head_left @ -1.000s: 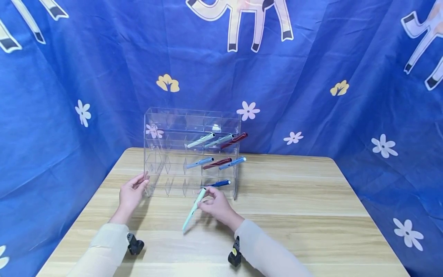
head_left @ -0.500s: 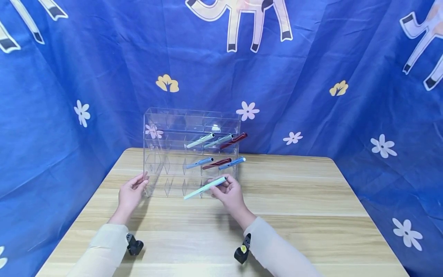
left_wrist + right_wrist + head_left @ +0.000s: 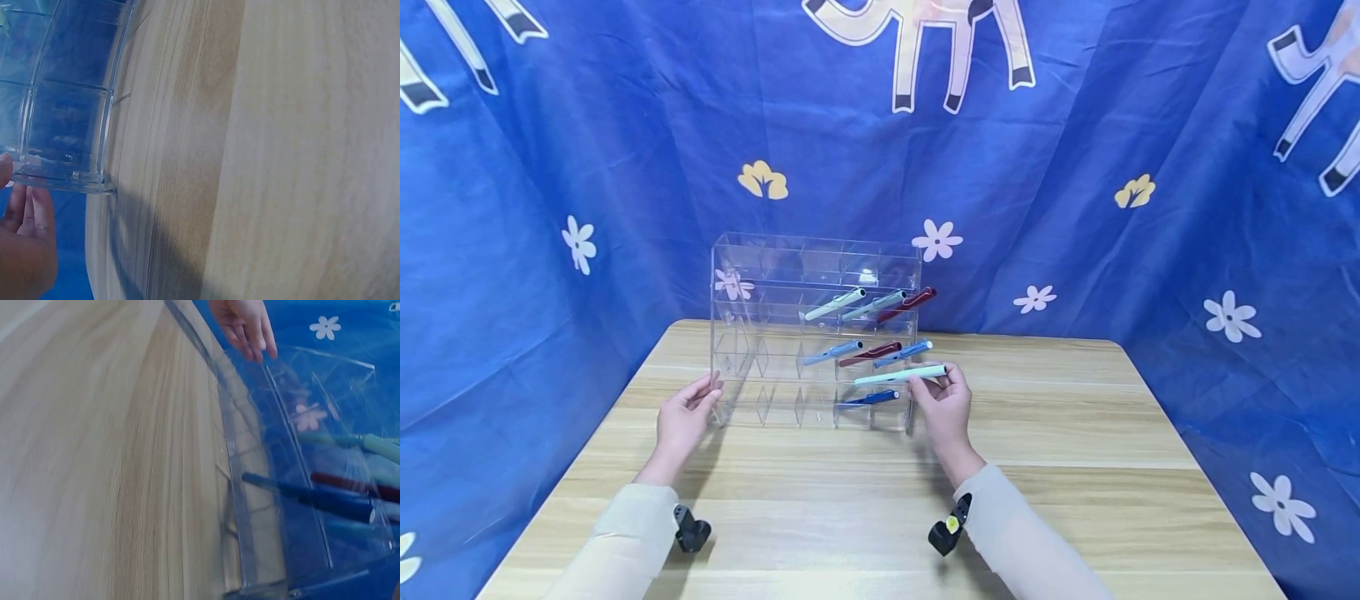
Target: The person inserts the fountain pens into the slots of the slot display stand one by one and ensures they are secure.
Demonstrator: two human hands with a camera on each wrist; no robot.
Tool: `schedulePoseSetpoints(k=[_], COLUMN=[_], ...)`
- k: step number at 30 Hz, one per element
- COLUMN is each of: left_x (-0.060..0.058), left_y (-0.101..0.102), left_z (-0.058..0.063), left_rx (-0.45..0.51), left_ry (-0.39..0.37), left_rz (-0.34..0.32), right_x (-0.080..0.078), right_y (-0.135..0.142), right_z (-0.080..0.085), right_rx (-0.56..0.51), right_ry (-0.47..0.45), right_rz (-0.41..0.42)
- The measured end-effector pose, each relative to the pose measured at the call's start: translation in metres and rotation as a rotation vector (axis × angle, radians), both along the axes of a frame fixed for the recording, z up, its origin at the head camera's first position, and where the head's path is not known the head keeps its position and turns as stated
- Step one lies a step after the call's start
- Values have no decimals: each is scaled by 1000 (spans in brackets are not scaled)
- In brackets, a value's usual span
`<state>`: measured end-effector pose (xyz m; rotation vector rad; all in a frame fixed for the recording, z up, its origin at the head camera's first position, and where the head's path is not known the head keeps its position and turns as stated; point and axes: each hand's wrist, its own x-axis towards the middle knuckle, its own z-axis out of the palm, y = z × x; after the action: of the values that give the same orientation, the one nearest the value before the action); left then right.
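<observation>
A clear acrylic pen rack (image 3: pixel 782 240) stands on the table. My left hand (image 3: pixel 681 423) grips its left side panel low down; in the left wrist view, thumb and fingers (image 3: pixel 42 215) lie on either side of that panel. My right hand (image 3: pixel 946 410) pinches a mint-green pen (image 3: pixel 891 377) by its capped end, almost level, its other end pointing left at the rack's lower right. Just below it, a dark blue pen (image 3: pixel 872 398) lies in the bottom row. From the right wrist view, that dark blue pen (image 3: pixel 337 505) shows through the clear side.
Upper-row pens are mint (image 3: pixel 835 304), grey-blue (image 3: pixel 874 306) and dark red (image 3: pixel 908 305). Beneath them sit a light blue pen (image 3: pixel 833 352), another dark red one (image 3: pixel 870 354) and a blue one (image 3: pixel 905 353). A blue patterned curtain (image 3: pixel 1037 208) hangs behind the wooden table (image 3: pixel 1060 467).
My right hand has moved right and up with the mint-green pen, swinging it from steeply tilted to nearly level. The dark blue pen shows again beneath it. My left hand stays put.
</observation>
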<state>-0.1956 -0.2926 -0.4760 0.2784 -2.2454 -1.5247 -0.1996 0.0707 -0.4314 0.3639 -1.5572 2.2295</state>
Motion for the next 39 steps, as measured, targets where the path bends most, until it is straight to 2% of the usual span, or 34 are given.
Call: schedulePoseSetpoints(k=[10,18,22,27,33,39], left_x=[1,2,3,3,3,4], left_y=[0,0,0,0,0,0], left_z=[1,2,1,1,2,2], left_rx=[-15,-21,-12,-10,-25,-20], left_ry=[-1,5,-3,-17,-33,-14], left_rz=[-3,-9,-3,0,8,2], right_x=[-3,14,15,16,15,14], right_y=[16,16,16,12,9,9], right_z=[-9,1,-7,-14,-18,-21], right_rx=[30,115,177,189,219,272], right_ry=[-17,-31,-64,-89,-89,-104], right_rz=[-154,-197,-194,-161,-143,-126])
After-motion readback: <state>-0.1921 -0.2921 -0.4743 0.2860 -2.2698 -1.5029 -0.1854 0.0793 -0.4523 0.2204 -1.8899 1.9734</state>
